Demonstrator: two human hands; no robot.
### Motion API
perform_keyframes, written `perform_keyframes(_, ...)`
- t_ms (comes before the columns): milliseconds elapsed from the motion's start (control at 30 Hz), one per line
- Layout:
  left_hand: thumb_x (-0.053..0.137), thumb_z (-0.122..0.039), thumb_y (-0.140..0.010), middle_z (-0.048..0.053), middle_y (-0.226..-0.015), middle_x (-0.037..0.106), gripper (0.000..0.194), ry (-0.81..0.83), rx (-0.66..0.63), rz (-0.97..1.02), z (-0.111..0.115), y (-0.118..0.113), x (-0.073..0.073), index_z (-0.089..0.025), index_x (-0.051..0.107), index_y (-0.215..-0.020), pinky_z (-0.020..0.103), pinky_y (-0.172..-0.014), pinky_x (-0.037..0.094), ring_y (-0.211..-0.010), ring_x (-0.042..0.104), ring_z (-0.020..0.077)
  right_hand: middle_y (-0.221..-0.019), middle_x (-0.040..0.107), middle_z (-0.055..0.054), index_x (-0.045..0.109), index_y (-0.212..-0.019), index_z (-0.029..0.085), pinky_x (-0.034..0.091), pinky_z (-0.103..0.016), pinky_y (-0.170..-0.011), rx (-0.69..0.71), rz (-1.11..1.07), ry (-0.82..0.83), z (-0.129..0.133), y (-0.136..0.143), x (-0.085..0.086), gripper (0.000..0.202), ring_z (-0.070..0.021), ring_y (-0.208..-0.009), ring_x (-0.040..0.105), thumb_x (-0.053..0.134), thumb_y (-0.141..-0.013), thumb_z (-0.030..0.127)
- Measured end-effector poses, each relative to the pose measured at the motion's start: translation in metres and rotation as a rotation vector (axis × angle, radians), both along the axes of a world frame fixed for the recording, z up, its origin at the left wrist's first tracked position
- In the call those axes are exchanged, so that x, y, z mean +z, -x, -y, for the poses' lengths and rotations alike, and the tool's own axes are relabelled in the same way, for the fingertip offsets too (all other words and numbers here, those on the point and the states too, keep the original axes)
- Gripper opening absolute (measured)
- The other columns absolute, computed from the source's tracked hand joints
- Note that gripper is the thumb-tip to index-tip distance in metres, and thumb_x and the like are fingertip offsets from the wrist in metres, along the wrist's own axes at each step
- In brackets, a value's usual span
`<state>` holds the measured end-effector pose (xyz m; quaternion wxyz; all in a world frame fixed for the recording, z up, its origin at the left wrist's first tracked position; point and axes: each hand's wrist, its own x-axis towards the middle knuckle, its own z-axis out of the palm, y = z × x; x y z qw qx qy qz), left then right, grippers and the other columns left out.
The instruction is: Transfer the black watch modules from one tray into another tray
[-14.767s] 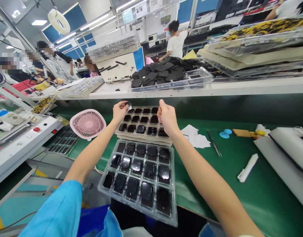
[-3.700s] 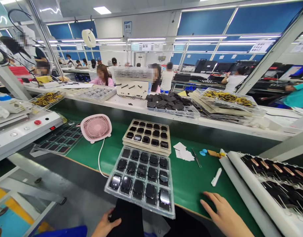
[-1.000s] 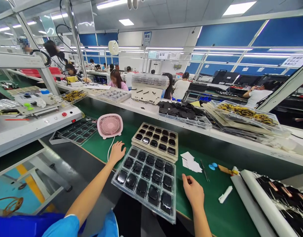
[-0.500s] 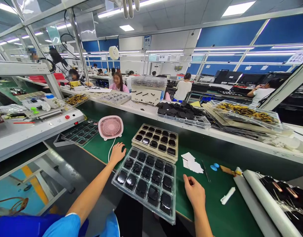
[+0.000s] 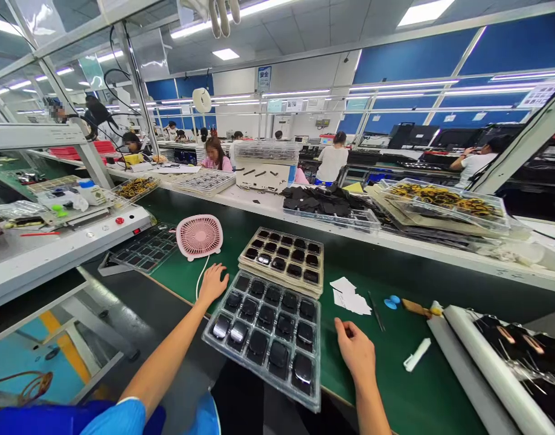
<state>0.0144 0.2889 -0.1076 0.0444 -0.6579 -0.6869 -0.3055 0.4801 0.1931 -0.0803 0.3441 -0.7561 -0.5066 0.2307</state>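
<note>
A clear plastic tray (image 5: 208, 336) with several black, glossy rounded pieces in its compartments lies tilted at the front edge of the green table, partly over it. Behind it is a stack of cream trays (image 5: 281, 273) holding similar black pieces. My left hand (image 5: 213, 282) rests on the green surface beside the clear tray's upper left corner, fingers apart, holding nothing. To the right of the clear tray, my right hand (image 5: 356, 344) lies on the table with its fingers curled in; whether anything is inside them is hidden.
A pink fan (image 5: 200, 237) stands left of the stacked trays. White paper pieces (image 5: 349, 296), tweezers (image 5: 375, 311), blue discs (image 5: 392, 301) and a white tube (image 5: 417, 354) lie to the right. A white-edged rack (image 5: 467, 344) stands far right. People sit in the background.
The view has shifted slightly. Both hands and the trays keep nearly the same places relative to each other.
</note>
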Motion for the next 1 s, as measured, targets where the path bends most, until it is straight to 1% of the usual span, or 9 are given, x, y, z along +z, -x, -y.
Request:
perform_keyframes(267, 0.055, -0.031, -0.099, 0.015, -0.145, 0.069, 0.034, -0.011, 0.01, -0.002, 0.002, -0.001, 0.0, -0.017, 0.074, -0.123, 0.052, -0.125, 0.042, -0.147, 0.054, 0.0354, -0.069, 0.065, -0.005, 0.062, -0.071, 0.026, 0.04, -0.036, -0.068, 0.007, 0.004, -0.038, -0.002, -0.004, -0.011, 0.057, -0.0263, -0.072, 0.061, 0.042, -0.083, 0.078)
perform_keyframes(367, 0.056, -0.03, -0.099, 0.015, -0.144, 0.07, 0.033, -0.023, 0.019, -0.014, 0.002, -0.003, 0.006, -0.017, 0.074, -0.122, 0.05, -0.125, 0.042, -0.146, 0.055, 0.0343, -0.069, 0.065, -0.005, 0.062, -0.071, 0.025, 0.039, -0.035, -0.066, 0.012, 0.032, -0.06, -0.009, -0.006, -0.015, 0.055, -0.0253, -0.07, 0.061, 0.043, -0.086, 0.075)
perform_keyframes(500, 0.059, -0.03, -0.096, 0.015, -0.139, 0.072, 0.031, 0.031, 0.009, -0.06, 0.003, -0.004, 0.021, -0.015, 0.073, -0.119, 0.047, -0.12, 0.046, -0.137, 0.061, 0.0322, -0.067, 0.065, -0.006, 0.062, -0.07, 0.024, 0.033, -0.034, -0.062, 0.033, 0.163, -0.08, -0.008, -0.001, -0.007, 0.048, -0.023, -0.067, 0.057, 0.046, -0.093, 0.064)
perform_keyframes(567, 0.054, -0.029, -0.099, 0.02, -0.142, 0.069, 0.036, 0.07, -0.038, -0.07, -0.001, -0.002, 0.024, -0.008, 0.069, -0.124, 0.05, -0.123, 0.041, -0.137, 0.06, 0.0328, -0.072, 0.067, -0.006, 0.061, -0.071, 0.023, 0.031, -0.033, -0.064, 0.071, 0.211, -0.111, -0.003, 0.004, -0.001, 0.043, -0.0211, -0.069, 0.057, 0.048, -0.096, 0.055)
perform_keyframes(633, 0.053, -0.033, -0.099, 0.023, -0.144, 0.066, 0.042, 0.062, -0.067, -0.078, -0.011, 0.002, 0.02, -0.005, 0.068, -0.126, 0.051, -0.123, 0.04, -0.138, 0.059, 0.0344, -0.073, 0.068, -0.006, 0.059, -0.071, 0.022, 0.031, -0.032, -0.065, 0.091, 0.249, -0.115, 0.001, 0.007, 0.001, 0.039, -0.0196, -0.07, 0.056, 0.051, -0.097, 0.05)
perform_keyframes(767, 0.056, -0.038, -0.096, 0.019, -0.142, 0.068, 0.043, 0.004, -0.085, -0.052, -0.035, 0.008, 0.004, -0.009, 0.07, -0.124, 0.053, -0.121, 0.041, -0.135, 0.058, 0.035, -0.077, 0.07, -0.006, 0.061, -0.073, 0.021, 0.034, -0.03, -0.068, 0.049, 0.258, -0.113, 0.007, 0.007, 0.0, 0.035, -0.019, -0.075, 0.059, 0.054, -0.1, 0.043)
perform_keyframes(867, 0.057, -0.038, -0.094, 0.019, -0.142, 0.068, 0.042, 0.002, -0.063, -0.016, -0.033, 0.007, 0.004, -0.01, 0.071, -0.122, 0.054, -0.12, 0.042, -0.135, 0.058, 0.0361, -0.077, 0.07, -0.006, 0.061, -0.07, 0.021, 0.037, -0.028, -0.069, 0.058, 0.118, -0.056, 0.013, 0.005, 0.012, 0.033, -0.0183, -0.078, 0.059, 0.061, -0.097, 0.039)
perform_keyframes(933, 0.057, -0.037, -0.093, 0.02, -0.141, 0.068, 0.04, 0.014, -0.068, -0.004, -0.024, 0.005, 0.009, -0.011, 0.072, -0.12, 0.053, -0.119, 0.043, -0.132, 0.06, 0.0363, -0.07, 0.068, -0.005, 0.06, -0.066, 0.019, 0.039, -0.027, -0.065, 0.1, 0.025, -0.003, 0.013, 0.001, 0.03, 0.032, -0.0165, -0.07, 0.058, 0.065, -0.093, 0.035)
perform_keyframes(1000, 0.055, -0.036, -0.094, 0.021, -0.141, 0.069, 0.039, 0.023, -0.085, 0.0, -0.015, 0.002, 0.014, -0.011, 0.073, -0.119, 0.051, -0.12, 0.043, -0.134, 0.06, 0.036, -0.063, 0.065, -0.005, 0.062, -0.064, 0.018, 0.039, -0.027, -0.058, 0.135, -0.014, 0.022, 0.003, -0.006, 0.056, 0.03, -0.0145, -0.057, 0.053, 0.066, -0.091, 0.032)
